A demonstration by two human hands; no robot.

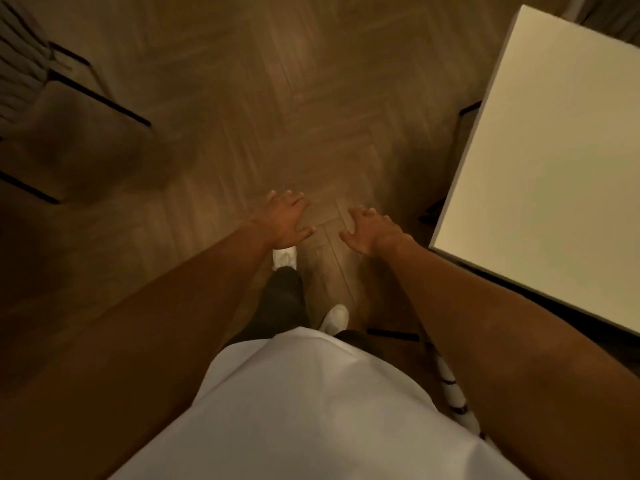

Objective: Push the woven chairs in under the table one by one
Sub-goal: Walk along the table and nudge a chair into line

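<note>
Woven chair [52, 109] stands at ten o'clock, well apart from the white tabletop [540, 161] at two o'clock, so it is not yet pushed in. Left hand [284, 221] and right hand [372, 232] hover over the floor, fingers spread, grasping nothing.
</note>
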